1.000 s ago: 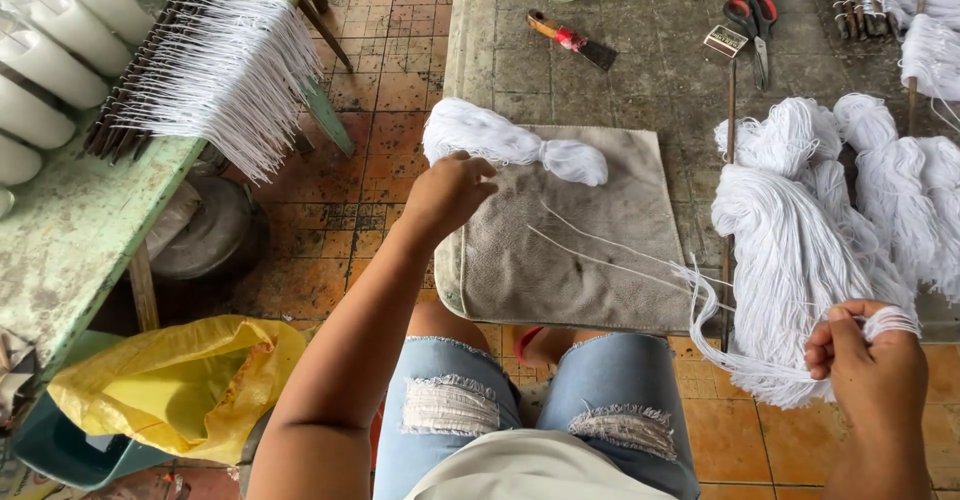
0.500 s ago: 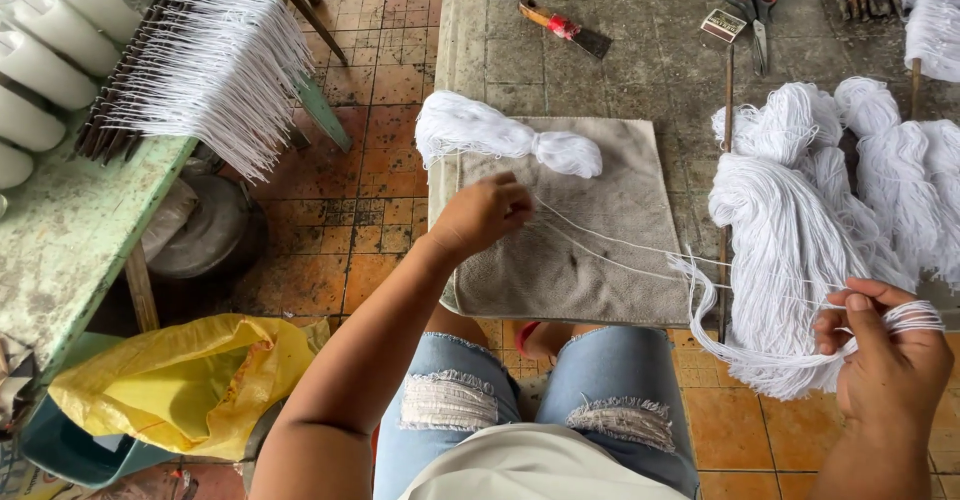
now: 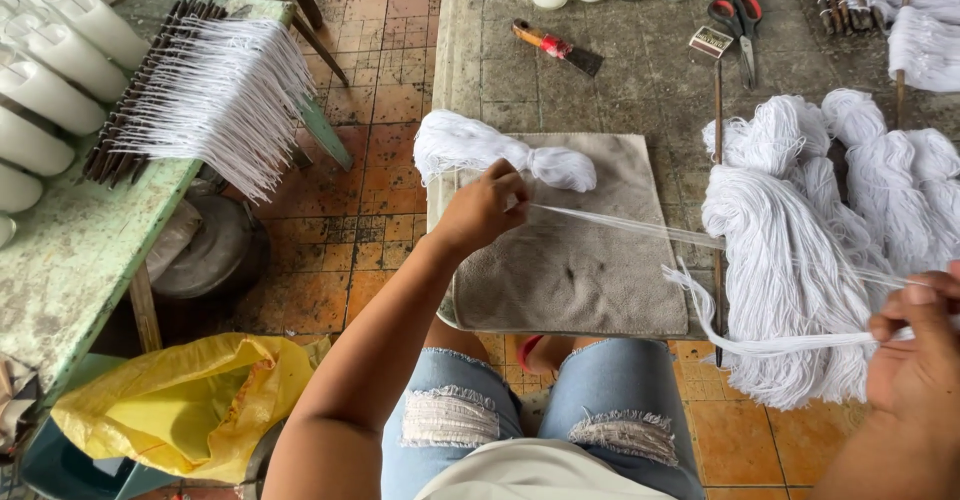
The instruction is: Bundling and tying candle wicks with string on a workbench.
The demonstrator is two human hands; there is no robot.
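L hand [image 3: 487,207] pinches white strands [image 3: 640,226] (over grey cloth [image 3: 580,270]); R hand [image 3: 918,350] closed on them.

White strands [image 3: 640,225] stretch across a grey cloth [image 3: 580,270] between the left hand [image 3: 485,210] and right hand [image 3: 920,350]; string skeins [image 3: 800,250] lie right of the cloth.

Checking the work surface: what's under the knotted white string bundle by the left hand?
The knotted string bundle lies on a grey cloth over the concrete table. The cloth hides the table beneath it.
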